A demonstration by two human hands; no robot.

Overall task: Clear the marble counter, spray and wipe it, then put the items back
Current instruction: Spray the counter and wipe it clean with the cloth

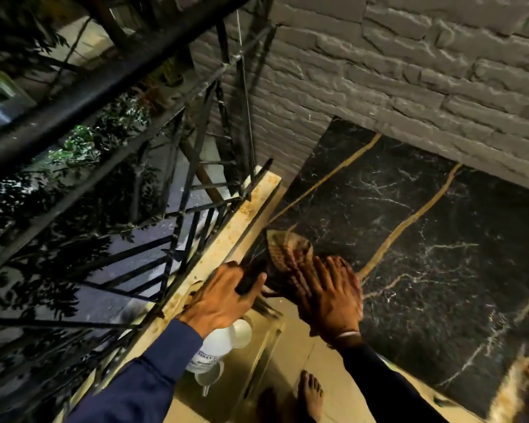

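The black marble counter, veined white with gold seams, fills the right half of the head view below a grey stone wall. A brownish patterned cloth lies on its near left corner. My right hand presses flat on the cloth with fingers spread; it looks motion-blurred. My left hand rests on the counter's left corner, its fingers curled over a dark edge there; what it holds is unclear. A white spray bottle stands on the floor under my left wrist, partly hidden.
A black metal railing runs along the left over a stained cream ledge, with foliage beyond. Glossy tan floor tiles lie below the counter. A bare foot stands near the bottom middle.
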